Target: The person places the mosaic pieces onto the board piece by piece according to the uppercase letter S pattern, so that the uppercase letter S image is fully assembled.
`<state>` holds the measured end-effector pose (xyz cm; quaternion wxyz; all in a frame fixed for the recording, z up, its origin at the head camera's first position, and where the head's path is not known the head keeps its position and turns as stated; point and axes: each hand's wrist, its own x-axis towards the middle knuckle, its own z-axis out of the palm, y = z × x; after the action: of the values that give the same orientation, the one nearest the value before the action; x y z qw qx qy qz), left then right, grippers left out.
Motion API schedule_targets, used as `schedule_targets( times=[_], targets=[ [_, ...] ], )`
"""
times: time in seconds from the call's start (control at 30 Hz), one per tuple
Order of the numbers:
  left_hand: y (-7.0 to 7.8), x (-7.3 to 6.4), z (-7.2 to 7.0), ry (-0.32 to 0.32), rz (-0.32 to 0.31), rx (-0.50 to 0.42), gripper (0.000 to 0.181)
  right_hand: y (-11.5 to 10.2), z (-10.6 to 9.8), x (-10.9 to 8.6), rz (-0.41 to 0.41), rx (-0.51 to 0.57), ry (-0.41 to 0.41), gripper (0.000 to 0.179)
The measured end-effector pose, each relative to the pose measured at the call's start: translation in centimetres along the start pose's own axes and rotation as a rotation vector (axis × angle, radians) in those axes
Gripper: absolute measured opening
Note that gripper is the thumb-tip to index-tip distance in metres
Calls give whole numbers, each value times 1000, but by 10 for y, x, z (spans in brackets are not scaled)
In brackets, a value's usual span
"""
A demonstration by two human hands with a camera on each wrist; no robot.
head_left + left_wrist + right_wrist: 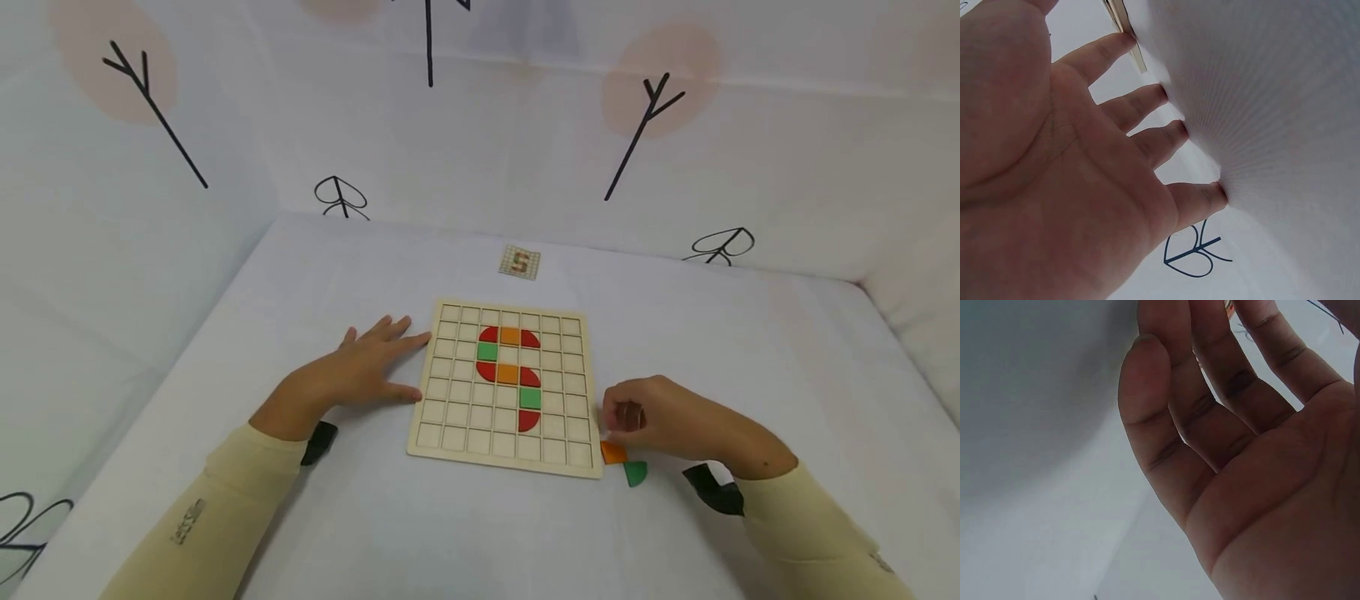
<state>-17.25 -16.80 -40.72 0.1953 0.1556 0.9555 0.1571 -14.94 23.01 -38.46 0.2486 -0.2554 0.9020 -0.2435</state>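
A pale wooden grid board (450, 414) lies on the white cloth, with red quarter-round, orange square (509, 336) and green square (530, 398) tiles set in an S-like curve. My left hand (358, 371) is spread at its left side, thumb and index fingertip against the edge, the other fingertips on the cloth. Beside the lower right edge, my right hand (652, 414) has curled fingers, their tips down at a loose orange tile (613, 453). Whether they pinch a tile is hidden. A green quarter-round tile (636, 473) lies just below.
Behind the board lies a small pattern card (520, 262) showing a similar S on a grid. White cloth printed with black line drawings rises behind the table and at its left. Dark straps hang under both wrists.
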Motion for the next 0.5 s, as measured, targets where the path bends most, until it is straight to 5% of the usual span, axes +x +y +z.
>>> schedule_targets(
  times=[0.5],
  targets=[
    [3, -2, -3, -8, 10, 7, 89, 6, 11, -10, -9, 38, 10, 23]
  ],
)
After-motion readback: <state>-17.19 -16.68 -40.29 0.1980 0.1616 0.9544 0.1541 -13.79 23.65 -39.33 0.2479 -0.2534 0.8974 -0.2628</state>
